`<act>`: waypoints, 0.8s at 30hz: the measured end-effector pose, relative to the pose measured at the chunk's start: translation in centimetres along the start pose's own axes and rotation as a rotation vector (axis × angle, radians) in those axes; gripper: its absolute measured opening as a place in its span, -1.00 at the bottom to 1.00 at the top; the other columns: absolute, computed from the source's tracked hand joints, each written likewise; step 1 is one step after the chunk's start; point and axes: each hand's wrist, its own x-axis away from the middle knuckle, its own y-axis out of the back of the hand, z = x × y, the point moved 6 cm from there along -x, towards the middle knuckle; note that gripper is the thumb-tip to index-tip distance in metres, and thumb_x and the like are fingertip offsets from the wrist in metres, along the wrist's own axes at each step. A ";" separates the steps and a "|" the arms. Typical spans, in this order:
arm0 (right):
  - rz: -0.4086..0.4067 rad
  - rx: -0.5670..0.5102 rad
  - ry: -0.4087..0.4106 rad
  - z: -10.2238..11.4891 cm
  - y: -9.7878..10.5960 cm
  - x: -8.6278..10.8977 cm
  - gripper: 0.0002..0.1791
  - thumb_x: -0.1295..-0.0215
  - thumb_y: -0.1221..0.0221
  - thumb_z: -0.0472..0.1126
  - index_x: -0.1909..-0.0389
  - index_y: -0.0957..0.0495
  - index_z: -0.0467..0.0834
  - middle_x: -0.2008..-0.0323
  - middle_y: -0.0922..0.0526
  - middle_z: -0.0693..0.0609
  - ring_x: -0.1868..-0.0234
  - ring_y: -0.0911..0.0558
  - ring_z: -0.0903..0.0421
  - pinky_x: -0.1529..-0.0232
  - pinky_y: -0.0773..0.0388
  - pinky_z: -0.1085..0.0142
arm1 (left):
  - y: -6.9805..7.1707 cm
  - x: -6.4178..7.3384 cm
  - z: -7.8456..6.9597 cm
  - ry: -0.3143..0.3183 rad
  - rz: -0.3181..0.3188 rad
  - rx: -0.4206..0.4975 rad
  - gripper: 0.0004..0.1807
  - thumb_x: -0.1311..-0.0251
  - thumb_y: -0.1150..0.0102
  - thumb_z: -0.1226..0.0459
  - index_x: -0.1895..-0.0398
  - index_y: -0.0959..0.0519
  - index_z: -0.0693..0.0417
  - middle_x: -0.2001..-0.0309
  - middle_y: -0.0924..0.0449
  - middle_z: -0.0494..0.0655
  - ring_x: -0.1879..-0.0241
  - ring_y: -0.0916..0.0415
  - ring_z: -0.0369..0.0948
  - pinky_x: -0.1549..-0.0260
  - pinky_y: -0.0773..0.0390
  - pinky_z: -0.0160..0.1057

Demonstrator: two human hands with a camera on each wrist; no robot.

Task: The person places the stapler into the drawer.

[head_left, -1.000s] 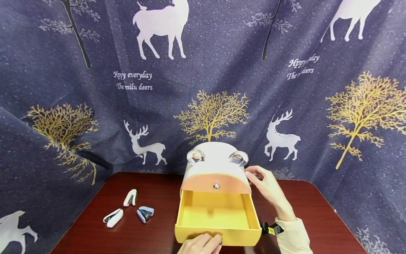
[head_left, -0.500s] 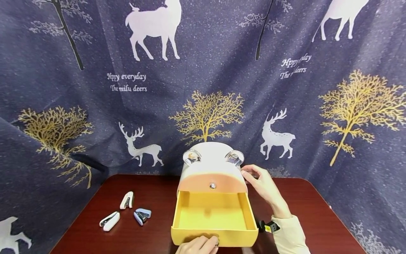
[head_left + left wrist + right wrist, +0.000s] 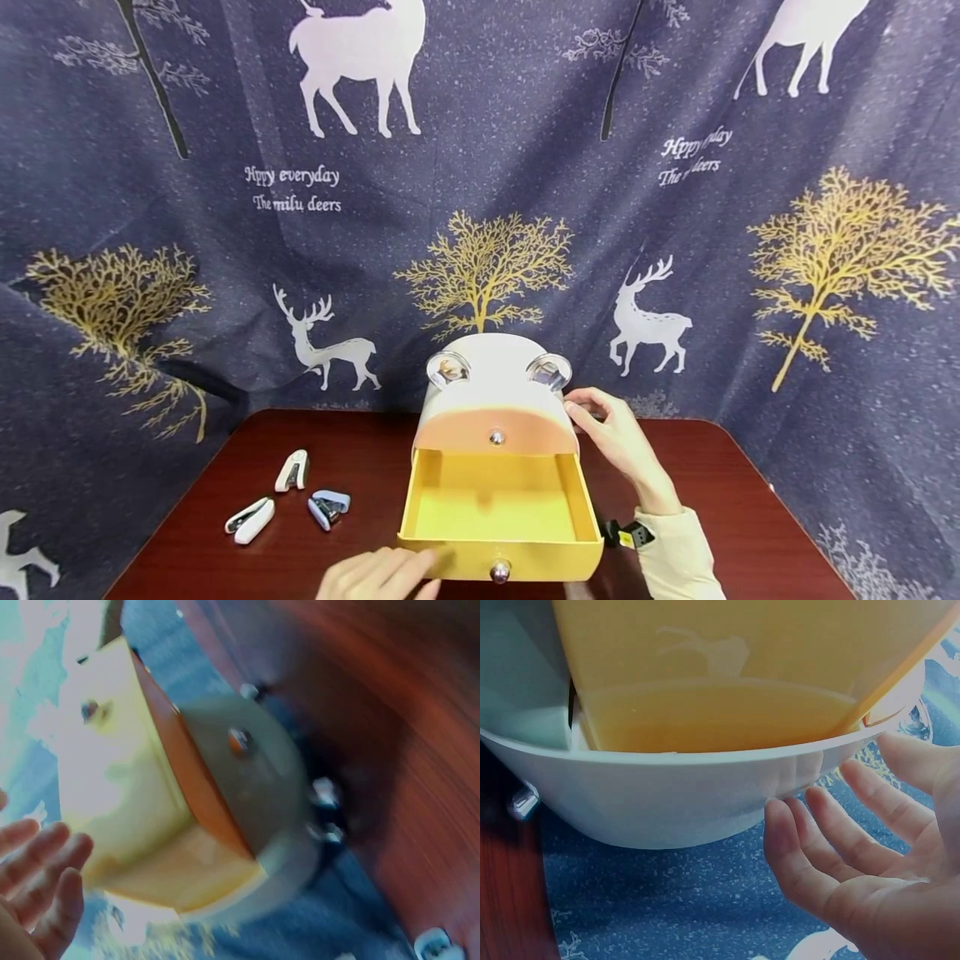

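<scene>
Deer-print cloth [image 3: 495, 183] behind, red-brown table [image 3: 375, 442] below, three staplers [image 3: 292, 471] at left; white box [image 3: 491, 383] centred, yellow drawer [image 3: 547, 562] jutting out front. Left hand [image 3: 378, 575] by drawer's front left corner, apart from the knob [image 3: 499, 572], fingers loosely extended, contact unclear. Right hand [image 3: 622, 437] at box's right side, fingers slightly bent and spread, tips resting against its wall.
</scene>
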 end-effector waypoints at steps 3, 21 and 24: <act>0.000 -0.002 0.001 0.1 -0.1 0.0 -0.74 -0.38 -0.17 -0.29 0.01 -0.56 -0.36 0.23 -0.67 -0.15 0.25 -0.65 0.06 0.20 -0.59 0.31 | 1.1 0.6 1.6 0.012 0.001 0.004 -0.71 -0.35 -0.04 0.09 0.33 -0.68 0.04 0.42 -0.58 -0.22 0.59 -0.47 -0.33 0.68 -0.38 -0.45; -0.012 -0.016 0.012 -3.6 -0.2 -1.1 -0.73 -0.38 -0.20 -0.18 0.02 -0.58 -0.25 0.25 -0.68 -0.08 0.28 -0.66 0.10 0.20 -0.59 0.29 | 6.1 5.8 12.7 0.499 0.195 -0.221 -0.83 0.07 -0.40 0.21 0.34 -0.67 -0.16 0.39 -0.63 -0.33 0.50 -0.58 -0.23 0.61 -0.45 -0.19; -0.017 -0.031 0.022 -3.8 -0.2 -1.1 -0.72 -0.36 -0.22 -0.14 0.03 -0.59 -0.25 0.26 -0.68 -0.08 0.29 -0.67 0.09 0.20 -0.59 0.29 | 6.5 7.0 14.3 0.628 0.262 -0.234 -0.82 0.05 -0.41 0.22 0.31 -0.69 -0.11 0.36 -0.65 -0.25 0.48 -0.61 -0.14 0.57 -0.49 -0.08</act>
